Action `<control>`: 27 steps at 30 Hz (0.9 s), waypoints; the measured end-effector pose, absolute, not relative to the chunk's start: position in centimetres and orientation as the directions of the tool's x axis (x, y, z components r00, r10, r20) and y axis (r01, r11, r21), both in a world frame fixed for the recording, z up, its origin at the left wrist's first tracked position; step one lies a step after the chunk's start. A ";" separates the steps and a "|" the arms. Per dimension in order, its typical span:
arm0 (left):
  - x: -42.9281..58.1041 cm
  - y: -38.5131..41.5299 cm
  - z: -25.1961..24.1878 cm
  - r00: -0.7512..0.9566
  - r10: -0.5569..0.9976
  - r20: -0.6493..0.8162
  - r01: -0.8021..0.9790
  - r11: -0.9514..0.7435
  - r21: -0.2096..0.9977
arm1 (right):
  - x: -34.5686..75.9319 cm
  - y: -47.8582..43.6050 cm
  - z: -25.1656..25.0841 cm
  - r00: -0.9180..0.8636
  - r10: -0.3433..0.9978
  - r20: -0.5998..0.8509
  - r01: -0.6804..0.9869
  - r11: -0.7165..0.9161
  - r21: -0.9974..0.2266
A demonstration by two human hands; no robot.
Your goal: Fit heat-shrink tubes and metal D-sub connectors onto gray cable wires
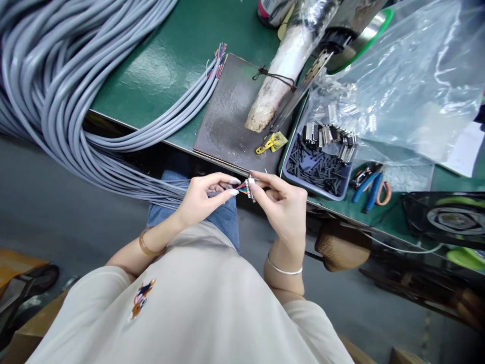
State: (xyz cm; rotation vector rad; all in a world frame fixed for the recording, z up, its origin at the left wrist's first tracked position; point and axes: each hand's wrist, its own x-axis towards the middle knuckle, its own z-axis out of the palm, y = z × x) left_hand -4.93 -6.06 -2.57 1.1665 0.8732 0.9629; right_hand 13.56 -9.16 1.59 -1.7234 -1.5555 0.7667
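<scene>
In front of my body, at the table's edge, my left hand pinches a fan of thin coloured wires coming out of a grey cable. My right hand grips a small metal connector between thumb and fingers. The wires run up to the connector's pin side; whether each one is joined there is too small to tell. More grey cables trail off to the left past my left hand. Just above both hands lies a dark square plate on the green table.
A tray holds black sleeves and metal connectors. Blue-handled pliers lie right of it. A white wrapped tube and a yellow clip are over the plate. A large cable bundle fills the upper left.
</scene>
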 end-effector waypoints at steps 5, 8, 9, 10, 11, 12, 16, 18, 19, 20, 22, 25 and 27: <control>-4.7 -6.2 -2.6 0.293 0.951 -0.099 -0.234 0.172 0.957 | 13.8 -8.9 0.2 0.105 0.994 -0.019 0.503 -0.070 -0.861; -4.7 -6.3 -2.4 0.286 0.957 -0.044 -0.207 0.106 0.972 | 13.8 -9.0 -0.3 0.125 0.992 0.019 0.474 -0.043 -0.879; -4.7 -6.3 -2.3 0.280 0.960 -0.016 -0.185 0.071 0.980 | 13.8 -9.0 -0.4 0.137 0.989 0.047 0.472 -0.023 -0.881; -4.7 -6.3 -2.2 0.272 0.962 0.014 -0.155 0.029 0.987 | 13.8 -9.1 -0.5 0.147 0.985 0.085 0.478 0.005 -0.878; -4.7 -6.3 -2.1 0.260 0.964 0.047 -0.124 -0.015 0.992 | 13.7 -9.1 -0.6 0.153 0.980 0.131 0.495 0.039 -0.868; -4.7 -6.3 -2.0 0.249 0.965 0.081 -0.095 -0.059 0.994 | 13.6 -9.2 -0.6 0.153 0.971 0.185 0.522 0.079 -0.849; -4.5 -6.3 -1.9 0.236 0.963 0.130 -0.038 -0.124 0.992 | 13.5 -9.2 -0.2 0.063 0.914 0.401 0.686 0.252 -0.683; -4.4 -6.4 -2.1 0.243 0.967 0.078 -0.047 -0.069 0.997 | 13.4 -9.1 0.0 -0.005 0.888 0.460 0.743 0.311 -0.593; -4.3 -6.3 -2.2 0.254 0.967 0.029 -0.065 -0.013 0.998 | 13.5 -9.1 0.1 -0.022 0.880 0.474 0.757 0.325 -0.568; -4.2 -6.3 -2.2 0.271 0.962 -0.029 -0.095 0.056 0.994 | 13.5 -9.1 0.2 -0.018 0.878 0.479 0.762 0.322 -0.562; -4.2 -6.0 -2.3 0.315 0.937 -0.153 -0.170 0.214 0.962 | 13.6 -9.0 0.2 0.042 0.891 0.452 0.740 0.277 -0.613; -4.4 -5.5 -2.1 0.369 0.891 -0.263 -0.248 0.367 0.896 | 13.7 -8.9 0.2 0.136 0.926 0.353 0.660 0.181 -0.729; -4.5 -5.2 -1.9 0.388 0.877 -0.284 -0.261 0.400 0.879 | 13.7 -8.9 0.1 0.164 0.933 0.321 0.626 0.153 -0.764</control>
